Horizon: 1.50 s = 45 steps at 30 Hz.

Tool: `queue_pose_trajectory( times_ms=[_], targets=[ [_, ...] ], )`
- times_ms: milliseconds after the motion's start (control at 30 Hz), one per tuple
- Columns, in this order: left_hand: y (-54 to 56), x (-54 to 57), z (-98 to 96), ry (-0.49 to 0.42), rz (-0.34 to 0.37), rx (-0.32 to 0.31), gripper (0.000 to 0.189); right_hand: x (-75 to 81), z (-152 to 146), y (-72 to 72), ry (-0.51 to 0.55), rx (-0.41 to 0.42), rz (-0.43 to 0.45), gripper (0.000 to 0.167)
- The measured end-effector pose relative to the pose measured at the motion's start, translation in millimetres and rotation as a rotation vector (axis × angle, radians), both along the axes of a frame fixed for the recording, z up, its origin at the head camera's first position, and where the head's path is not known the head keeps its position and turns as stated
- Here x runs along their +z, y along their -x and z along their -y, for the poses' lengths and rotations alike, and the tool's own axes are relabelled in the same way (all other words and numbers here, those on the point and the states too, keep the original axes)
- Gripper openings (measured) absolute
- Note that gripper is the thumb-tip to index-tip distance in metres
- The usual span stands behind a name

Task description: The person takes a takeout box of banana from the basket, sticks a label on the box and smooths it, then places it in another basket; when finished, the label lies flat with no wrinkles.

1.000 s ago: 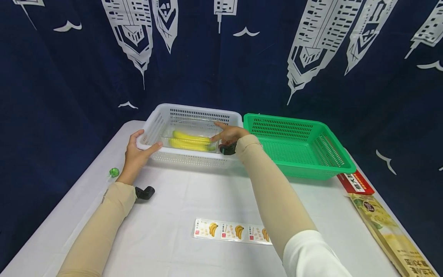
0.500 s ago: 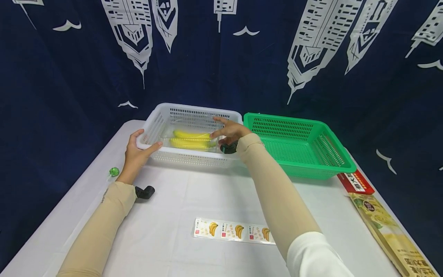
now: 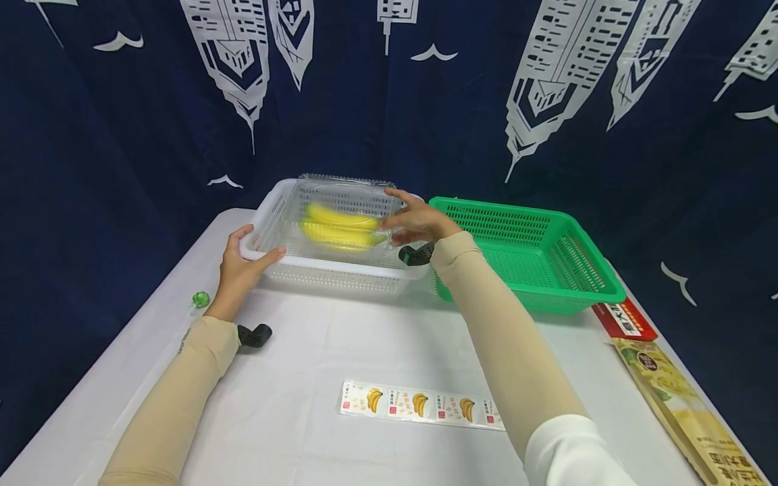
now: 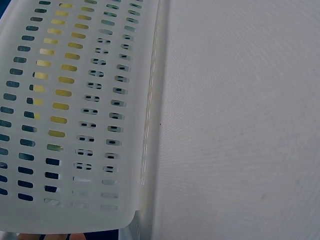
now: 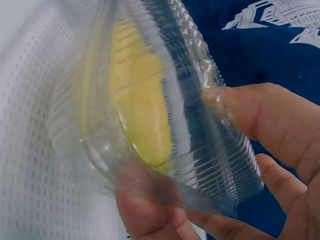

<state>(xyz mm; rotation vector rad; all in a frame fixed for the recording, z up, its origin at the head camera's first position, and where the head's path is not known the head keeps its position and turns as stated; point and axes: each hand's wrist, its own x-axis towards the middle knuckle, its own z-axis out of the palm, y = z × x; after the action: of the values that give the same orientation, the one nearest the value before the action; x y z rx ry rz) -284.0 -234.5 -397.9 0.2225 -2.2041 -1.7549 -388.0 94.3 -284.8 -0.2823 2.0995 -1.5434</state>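
Observation:
In the head view my right hand (image 3: 419, 219) grips the right end of a clear plastic clamshell box (image 3: 343, 192). Yellow bananas (image 3: 340, 235) lie inside it. The box stands tilted over the white basket (image 3: 340, 266), its far edge above the basket's back rim. Up close in the right wrist view, thumb and fingers pinch the ridged end of the clamshell box (image 5: 220, 170). My left hand (image 3: 240, 273) holds the basket's left end, thumb over the front rim. Only fingertips (image 4: 55, 237) of it show at the bottom of the left wrist view, under the basket wall (image 4: 70, 215).
A green basket (image 3: 523, 260) stands right beside the white one. A strip of banana stickers (image 3: 419, 405) lies at the front. Along the right edge are a red packet (image 3: 626, 320) and a noodle bag (image 3: 687, 412). A small green item (image 3: 200, 299) lies at left.
The right hand has raised the clamshell box with the bananas from the white basket's floor, up and slightly right, tilting it. The left hand has stayed on the basket rim.

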Motion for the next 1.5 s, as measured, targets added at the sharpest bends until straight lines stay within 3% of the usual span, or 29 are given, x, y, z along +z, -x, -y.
queue_pose_trajectory(
  times_ms=[600,1167,1500],
  targets=[
    [-0.7,1.0,0.1,0.016,0.0,-0.01,0.095,25.2,-30.9,-19.3,0.02,0.008,-0.044,0.087],
    [-1.6,2.1,-1.0,0.017,0.0,-0.005,0.093,31.6,-64.8,-43.1,-0.057,0.047,-0.129,0.082],
    [0.4,0.5,-1.1,0.002,0.007,-0.005,0.095,28.8,-90.7,-52.5,-0.075,0.066,-0.131,0.083]
  ],
)
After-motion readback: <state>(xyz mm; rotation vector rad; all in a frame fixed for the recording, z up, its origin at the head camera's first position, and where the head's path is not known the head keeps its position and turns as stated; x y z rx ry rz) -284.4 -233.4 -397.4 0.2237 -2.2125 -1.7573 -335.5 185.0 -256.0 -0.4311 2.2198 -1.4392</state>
